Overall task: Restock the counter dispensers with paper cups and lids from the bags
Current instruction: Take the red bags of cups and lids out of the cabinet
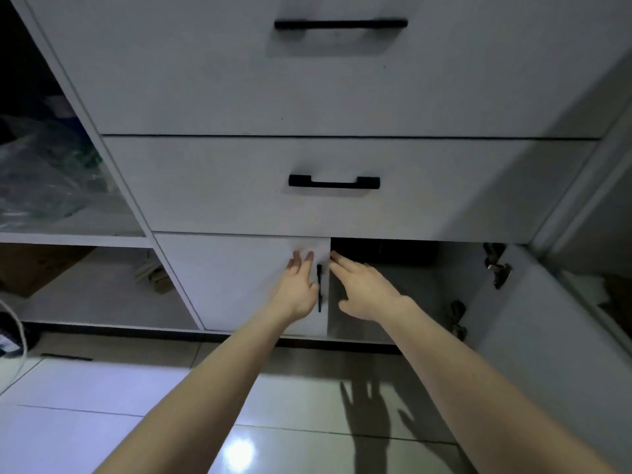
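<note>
Down low: left hand (298, 288) flat, fingers straight, on the closed left cupboard door (239, 282) beside its upright black handle (319, 288). Right hand (363, 289) also flat w/ straight fingers, tips at the door edge, in front of the open right compartment (403, 289). No cups or lids visible; clear plastic bags (48, 176) lie on the left shelf. No readable writing. Two drawers (342, 206) above, glossy tile floor (136, 405).

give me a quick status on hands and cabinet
Left hand open, flat on closed left door. Right hand open at door edge. Right door swung open. No cups or lids seen.
</note>
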`<state>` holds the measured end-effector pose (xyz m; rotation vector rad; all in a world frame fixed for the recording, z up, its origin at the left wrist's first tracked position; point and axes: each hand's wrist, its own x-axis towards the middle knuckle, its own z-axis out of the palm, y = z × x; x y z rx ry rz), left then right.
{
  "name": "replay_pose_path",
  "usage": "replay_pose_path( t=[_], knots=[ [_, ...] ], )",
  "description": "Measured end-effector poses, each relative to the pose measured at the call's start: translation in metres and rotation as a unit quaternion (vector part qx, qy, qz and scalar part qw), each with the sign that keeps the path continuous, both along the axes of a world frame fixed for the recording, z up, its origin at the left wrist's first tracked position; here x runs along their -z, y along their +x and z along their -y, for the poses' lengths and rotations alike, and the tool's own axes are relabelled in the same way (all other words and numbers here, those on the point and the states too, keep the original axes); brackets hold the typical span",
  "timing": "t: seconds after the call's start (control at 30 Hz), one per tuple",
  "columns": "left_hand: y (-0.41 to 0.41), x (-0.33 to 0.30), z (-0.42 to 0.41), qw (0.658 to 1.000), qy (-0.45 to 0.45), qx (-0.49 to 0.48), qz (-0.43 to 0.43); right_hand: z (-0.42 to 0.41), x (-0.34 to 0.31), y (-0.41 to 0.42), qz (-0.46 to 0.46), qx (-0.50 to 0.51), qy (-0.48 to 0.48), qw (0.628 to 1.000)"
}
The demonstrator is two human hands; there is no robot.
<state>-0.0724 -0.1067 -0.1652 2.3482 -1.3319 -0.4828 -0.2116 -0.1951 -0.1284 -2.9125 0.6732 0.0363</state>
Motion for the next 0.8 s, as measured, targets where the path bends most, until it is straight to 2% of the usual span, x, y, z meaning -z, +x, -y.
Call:
replay_pose_path(
  t=[0.1,0.17,0.23,0.3,0.4,0.47,0.67,0.8],
  knots=[
    [-0.011,0.002,0.004,0.999,-0.011,-0.033,-0.011,0.000,-0.003,-0.017,0.068,0.026,0.021,0.997],
    [-0.030,0.005,0.000,0.997,-0.060,-0.049,0.015,-0.002,-0.003,-0.041,0.120,0.060,0.013,0.991],
    [-0.059,0.009,-0.002,0.992,-0.122,-0.025,0.034,0.001,-0.002,-0.076,0.160,0.113,-0.039,0.980],
    [-0.096,0.010,0.001,0.987,-0.154,0.043,0.016,0.007,0.000,-0.123,0.180,0.203,-0.108,0.956],
    [-0.155,0.010,0.017,0.973,-0.163,0.161,-0.005,0.015,-0.003,-0.201,0.088,0.383,-0.141,0.908],
    [-0.192,0.010,0.029,0.960,-0.177,0.215,-0.033,0.018,-0.004,-0.245,0.025,0.448,-0.137,0.883],
    [-0.261,0.019,0.033,0.929,-0.159,0.297,-0.155,0.021,-0.002,-0.293,0.031,0.394,-0.103,0.913],
    [-0.267,0.020,0.013,0.916,-0.166,0.295,-0.216,0.021,-0.014,-0.288,0.044,0.362,-0.060,0.929]
  ],
)
